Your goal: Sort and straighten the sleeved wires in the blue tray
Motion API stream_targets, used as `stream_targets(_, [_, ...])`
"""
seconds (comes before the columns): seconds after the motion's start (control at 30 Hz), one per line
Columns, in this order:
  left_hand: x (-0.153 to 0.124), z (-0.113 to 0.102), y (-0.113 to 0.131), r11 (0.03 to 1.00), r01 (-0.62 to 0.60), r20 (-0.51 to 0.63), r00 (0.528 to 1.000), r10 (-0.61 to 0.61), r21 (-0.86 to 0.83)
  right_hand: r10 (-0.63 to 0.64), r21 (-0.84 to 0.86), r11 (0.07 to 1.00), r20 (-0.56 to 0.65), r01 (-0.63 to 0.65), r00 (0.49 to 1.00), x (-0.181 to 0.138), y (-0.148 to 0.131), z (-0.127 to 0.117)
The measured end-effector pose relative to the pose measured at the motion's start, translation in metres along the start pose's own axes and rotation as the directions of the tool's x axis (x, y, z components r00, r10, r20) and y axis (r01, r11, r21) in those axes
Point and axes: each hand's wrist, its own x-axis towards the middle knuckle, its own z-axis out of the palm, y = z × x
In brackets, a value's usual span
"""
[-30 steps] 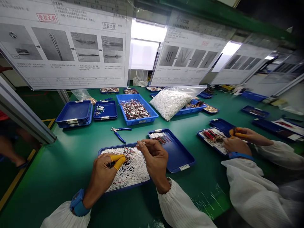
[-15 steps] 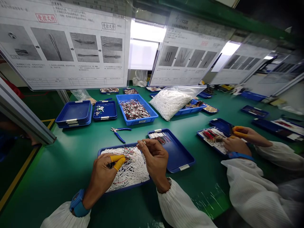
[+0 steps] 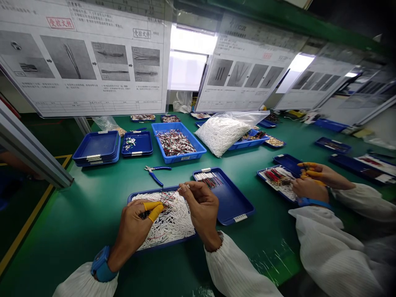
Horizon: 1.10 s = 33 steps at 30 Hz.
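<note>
My left hand (image 3: 136, 225), with yellow finger cots on thumb and forefinger, pinches a small bundle of thin dark wires (image 3: 161, 197). My right hand (image 3: 202, 206) is closed at the fingertips on the far end of a thin wire, where a small pale piece shows; its exact form is too small to tell. Both hands hover over a blue tray (image 3: 168, 244) filled with short white tubes (image 3: 177, 225). Just right of it lies another blue tray (image 3: 230, 200), with white-ended red and black wires (image 3: 210, 180) lined up at its far left.
Blue-handled cutters (image 3: 157, 173) lie beyond the tubes. Farther back are stacked trays (image 3: 96, 146), a blue bin (image 3: 182, 157) of wire pieces and a bag (image 3: 227, 130) of white tubes. At right, a co-worker's hands (image 3: 309, 185) work over a tray. Instruction sheets (image 3: 102, 95) hang above.
My own hands hold almost still, with the wires in the same grip. At right, the co-worker's hands have shifted slightly, and a dark piece now shows between those fingers.
</note>
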Motion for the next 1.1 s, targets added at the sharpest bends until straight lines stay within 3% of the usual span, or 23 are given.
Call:
stream_targets(0.37, [0.001, 0.001, -0.002, 1.0, -0.011, 0.002, 1.0, 0.011, -0.007, 0.02, 0.01, 1.0, -0.035, -0.02, 0.999, 0.001, -0.003, 0.001])
stream_targets(0.87, [0.001, 0.002, -0.005, 1.0, 0.001, 0.001, 1.0, -0.001, -0.014, 0.067, 0.037, 0.997, 0.02, -0.068, 0.998, 0.0, 0.0, 0.0])
stream_targets(1.1, [-0.002, 0.01, 0.003, 0.999, -0.037, -0.043, 0.998, 0.036, -0.008, 0.123, -0.125, 0.983, -0.091, -0.133, 0.988, -0.005, -0.007, -0.002])
